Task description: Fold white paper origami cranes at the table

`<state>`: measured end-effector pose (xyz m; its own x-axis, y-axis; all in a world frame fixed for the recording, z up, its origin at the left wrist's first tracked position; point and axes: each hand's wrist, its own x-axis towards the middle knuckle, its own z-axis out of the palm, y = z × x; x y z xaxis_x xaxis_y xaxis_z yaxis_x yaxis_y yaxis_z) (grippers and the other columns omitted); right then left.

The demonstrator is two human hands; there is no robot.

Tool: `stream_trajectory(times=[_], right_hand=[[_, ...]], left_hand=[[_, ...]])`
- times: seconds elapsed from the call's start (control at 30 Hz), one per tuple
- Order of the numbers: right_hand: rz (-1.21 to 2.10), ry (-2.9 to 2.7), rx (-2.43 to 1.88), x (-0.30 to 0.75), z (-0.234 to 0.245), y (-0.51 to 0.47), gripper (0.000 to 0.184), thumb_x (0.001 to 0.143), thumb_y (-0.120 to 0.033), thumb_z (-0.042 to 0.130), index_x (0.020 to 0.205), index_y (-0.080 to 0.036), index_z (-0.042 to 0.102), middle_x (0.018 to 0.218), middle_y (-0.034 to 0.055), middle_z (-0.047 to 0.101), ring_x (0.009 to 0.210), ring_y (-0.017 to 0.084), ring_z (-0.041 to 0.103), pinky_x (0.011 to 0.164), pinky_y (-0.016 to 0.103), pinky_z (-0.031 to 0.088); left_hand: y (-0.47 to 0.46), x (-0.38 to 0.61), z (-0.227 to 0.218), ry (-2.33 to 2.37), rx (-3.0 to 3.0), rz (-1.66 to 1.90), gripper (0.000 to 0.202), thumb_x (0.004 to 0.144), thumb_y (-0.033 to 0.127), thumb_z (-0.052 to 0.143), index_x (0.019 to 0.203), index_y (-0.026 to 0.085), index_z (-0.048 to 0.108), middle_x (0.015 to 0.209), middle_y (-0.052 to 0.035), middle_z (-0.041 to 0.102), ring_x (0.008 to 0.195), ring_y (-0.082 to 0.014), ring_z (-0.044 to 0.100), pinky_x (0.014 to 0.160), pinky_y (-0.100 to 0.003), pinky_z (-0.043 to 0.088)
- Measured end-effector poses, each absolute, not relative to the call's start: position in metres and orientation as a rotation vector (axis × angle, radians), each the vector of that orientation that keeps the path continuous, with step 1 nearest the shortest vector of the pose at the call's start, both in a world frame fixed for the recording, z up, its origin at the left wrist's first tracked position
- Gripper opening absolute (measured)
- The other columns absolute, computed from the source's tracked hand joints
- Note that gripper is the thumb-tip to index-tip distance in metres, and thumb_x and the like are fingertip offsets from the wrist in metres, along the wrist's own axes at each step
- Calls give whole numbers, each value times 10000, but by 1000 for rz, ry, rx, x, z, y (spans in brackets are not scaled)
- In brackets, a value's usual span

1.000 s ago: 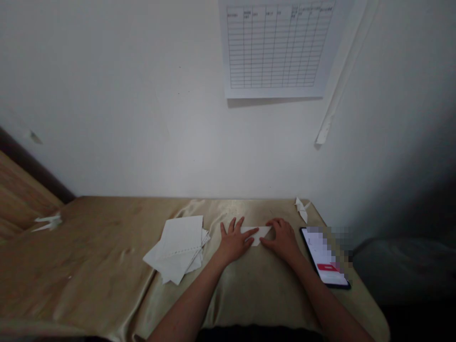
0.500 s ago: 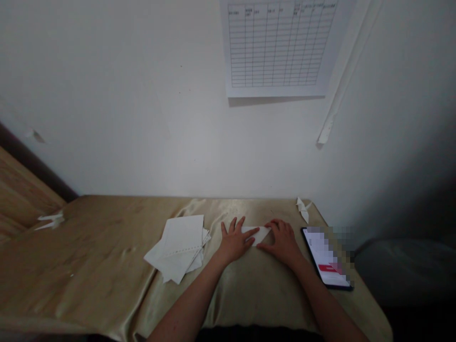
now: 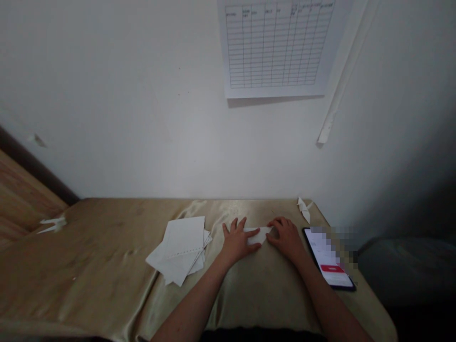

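A small folded piece of white paper [image 3: 257,234] lies on the cloth between my hands. My left hand [image 3: 236,241] is spread, with its index finger and thumb stretched over the paper's left part, pressing it down. At the other end, the curled fingers and thumb of my right hand [image 3: 288,238] pinch the paper's slanted right edge. My right fingertips partly hide that corner.
A loose stack of white paper sheets [image 3: 185,237] lies left of my hands. To the right are a phone [image 3: 329,259] with a lit screen and a folded paper figure [image 3: 304,210]. Another white paper figure [image 3: 53,223] rests at the table's far left. The wall stands behind.
My right thumb has moved up from the paper's lower edge to its right end, closer to the index finger. My left hand keeps pressing the paper. The whole view has shifted slightly.
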<state>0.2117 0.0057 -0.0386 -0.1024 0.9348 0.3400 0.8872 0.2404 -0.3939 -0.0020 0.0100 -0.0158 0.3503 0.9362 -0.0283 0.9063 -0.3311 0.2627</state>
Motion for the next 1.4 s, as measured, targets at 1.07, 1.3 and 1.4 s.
stream_trajectory(times=[1.07, 1.3, 1.4], right_hand=[[118, -1946, -1719, 219, -45, 19, 214, 898, -291, 522, 1024, -258, 692, 1086, 70, 620, 1042, 241, 544, 906, 362, 410], [204, -1908, -1690, 224, -47, 22, 184, 860, -309, 569, 964, -249, 708, 1053, 65, 630, 1021, 234, 569, 895, 362, 436], [209, -1893, -1689, 223, -46, 19, 186, 825, -319, 606, 966, -250, 706, 1074, 68, 619, 1042, 244, 563, 906, 374, 438]], left_hand=[[14, -9, -17, 1608, 2370, 285, 559, 718, 650, 707, 1247, 505, 595, 1563, 9, 349, 1454, -391, 203, 1104, -747, 10], [18, -18, -11, 1557, 2383, 251, 409, 830, 589, 631, 1234, 537, 590, 1556, 48, 360, 1445, -347, 239, 1118, -720, 64], [20, -21, -10, 1525, 2384, 209, 453, 813, 583, 655, 1257, 561, 564, 1567, 63, 340, 1451, -351, 226, 1127, -709, 59]])
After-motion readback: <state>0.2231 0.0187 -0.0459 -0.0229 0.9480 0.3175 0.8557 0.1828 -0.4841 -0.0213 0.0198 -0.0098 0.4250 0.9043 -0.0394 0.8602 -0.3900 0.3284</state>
